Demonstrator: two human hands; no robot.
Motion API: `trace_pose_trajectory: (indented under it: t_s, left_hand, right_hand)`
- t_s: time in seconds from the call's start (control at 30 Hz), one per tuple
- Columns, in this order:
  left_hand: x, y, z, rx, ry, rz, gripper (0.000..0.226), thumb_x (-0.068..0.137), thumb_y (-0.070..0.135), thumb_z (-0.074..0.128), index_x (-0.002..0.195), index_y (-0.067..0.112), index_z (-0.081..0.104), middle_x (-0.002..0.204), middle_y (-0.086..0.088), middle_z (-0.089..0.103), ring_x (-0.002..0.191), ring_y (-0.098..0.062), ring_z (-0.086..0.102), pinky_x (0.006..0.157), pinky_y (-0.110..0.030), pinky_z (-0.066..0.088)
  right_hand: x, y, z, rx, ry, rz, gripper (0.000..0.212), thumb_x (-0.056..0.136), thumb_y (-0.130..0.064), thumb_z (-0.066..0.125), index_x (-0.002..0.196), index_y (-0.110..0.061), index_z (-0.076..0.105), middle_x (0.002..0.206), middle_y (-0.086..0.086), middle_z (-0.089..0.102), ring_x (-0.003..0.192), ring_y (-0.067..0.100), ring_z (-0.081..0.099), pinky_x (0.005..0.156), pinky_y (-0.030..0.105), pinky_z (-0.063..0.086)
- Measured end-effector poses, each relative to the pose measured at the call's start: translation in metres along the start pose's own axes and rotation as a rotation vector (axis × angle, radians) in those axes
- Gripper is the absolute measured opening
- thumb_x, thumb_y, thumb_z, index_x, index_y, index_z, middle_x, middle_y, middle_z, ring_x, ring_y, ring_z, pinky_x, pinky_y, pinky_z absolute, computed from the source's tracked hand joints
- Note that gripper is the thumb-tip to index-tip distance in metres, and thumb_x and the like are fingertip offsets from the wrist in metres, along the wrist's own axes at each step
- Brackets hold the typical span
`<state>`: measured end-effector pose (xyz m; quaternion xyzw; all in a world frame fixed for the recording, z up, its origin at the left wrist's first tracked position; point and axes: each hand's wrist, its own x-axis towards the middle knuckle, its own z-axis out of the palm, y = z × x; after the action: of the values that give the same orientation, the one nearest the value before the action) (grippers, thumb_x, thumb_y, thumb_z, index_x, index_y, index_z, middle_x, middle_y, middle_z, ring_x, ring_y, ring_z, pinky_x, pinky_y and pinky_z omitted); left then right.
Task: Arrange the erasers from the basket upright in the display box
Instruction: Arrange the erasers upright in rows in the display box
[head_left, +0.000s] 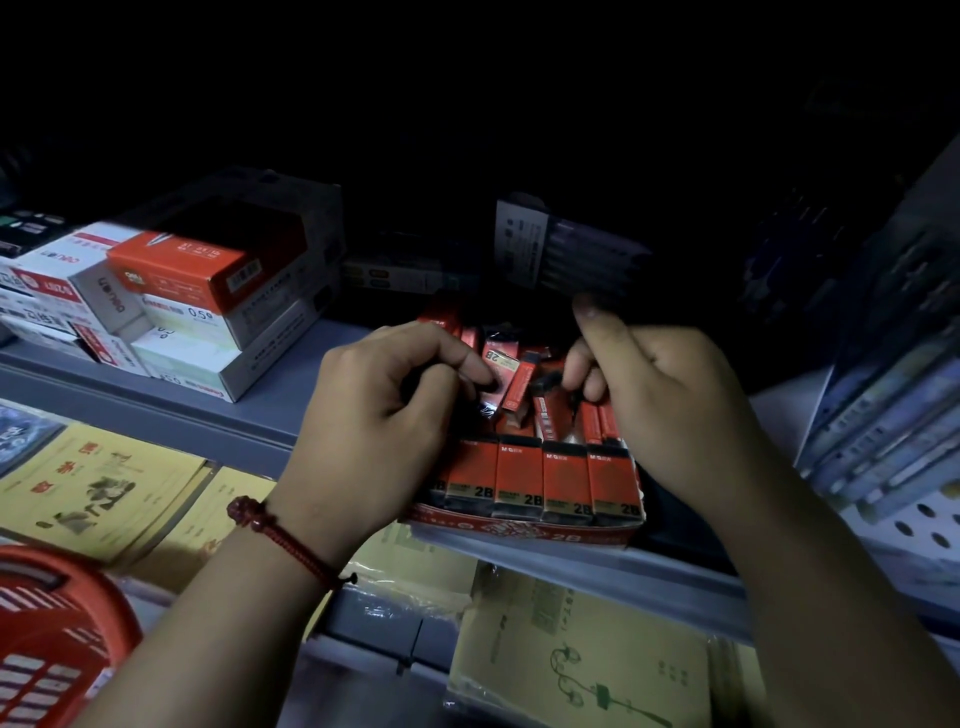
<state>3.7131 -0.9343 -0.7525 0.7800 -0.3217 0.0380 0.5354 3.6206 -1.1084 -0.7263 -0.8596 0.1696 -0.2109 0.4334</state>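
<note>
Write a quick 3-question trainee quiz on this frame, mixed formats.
1. True or false: the front row of erasers in the display box stands upright.
2. Where is the red basket? A) lower left of the view B) on top of the stacked boxes C) right of the display box
3. Which wrist wears the red cord bracelet?
Key: 1 true; 2 A; 3 the wrist of the left hand.
</note>
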Motion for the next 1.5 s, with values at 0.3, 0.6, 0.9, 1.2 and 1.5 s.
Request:
trace_pose_trajectory:
  t_s: [0.3, 0.6, 0.9, 1.2, 1.5]
  left_hand:
    - [0.000, 0.000, 0.000, 0.000, 0.002, 0.005, 0.034, 0.085, 0.011, 0.047, 0.081, 0.028, 0.077, 0.080, 0.016, 0.072, 0.083, -0.005, 0.067, 0.066, -0.011, 0.044]
    - [0.000, -0.001, 0.000, 0.005, -0.001, 0.006, 0.034, 0.086, 0.011, 0.048, 0.081, 0.028, 0.077, 0.081, 0.016, 0.072, 0.084, -0.005, 0.067, 0.066, -0.010, 0.042]
    - [-0.001, -0.002, 0.000, 0.025, -0.003, 0.020, 0.035, 0.088, 0.007, 0.050, 0.082, 0.028, 0.077, 0.080, 0.015, 0.072, 0.081, -0.003, 0.065, 0.066, -0.006, 0.040]
    - [0.002, -0.001, -0.001, 0.101, -0.040, 0.049, 0.034, 0.090, 0.002, 0.056, 0.085, 0.028, 0.077, 0.086, 0.035, 0.065, 0.078, 0.003, 0.058, 0.063, -0.006, 0.037]
    - [0.001, 0.001, 0.000, 0.080, -0.029, 0.031, 0.030, 0.085, 0.015, 0.050, 0.083, 0.029, 0.076, 0.087, 0.033, 0.067, 0.086, -0.004, 0.061, 0.066, -0.007, 0.038]
  right_hand:
    - [-0.001, -0.004, -0.001, -0.013, -0.058, -0.026, 0.058, 0.095, -0.062, 0.039, 0.067, -0.025, 0.074, 0.056, 0.018, 0.058, 0.042, 0.015, 0.049, 0.046, 0.031, 0.041]
    - [-0.001, -0.009, -0.003, -0.067, -0.047, 0.059, 0.064, 0.099, -0.056, 0.039, 0.062, -0.017, 0.074, 0.041, 0.004, 0.052, 0.045, 0.017, 0.054, 0.052, 0.036, 0.041]
    - [-0.003, -0.009, -0.002, -0.365, -0.131, 0.056, 0.088, 0.091, -0.077, 0.022, 0.069, -0.011, 0.075, 0.045, -0.002, 0.058, 0.044, 0.011, 0.060, 0.060, 0.036, 0.055]
    - [-0.003, -0.008, -0.003, -0.294, -0.135, 0.073, 0.079, 0.097, -0.065, 0.032, 0.072, -0.003, 0.074, 0.032, -0.005, 0.038, 0.034, 0.007, 0.042, 0.044, 0.025, 0.038]
    - [-0.002, -0.005, -0.003, -0.295, -0.148, 0.067, 0.078, 0.100, -0.062, 0.028, 0.077, -0.003, 0.074, 0.034, -0.006, 0.040, 0.036, 0.009, 0.043, 0.044, 0.024, 0.038]
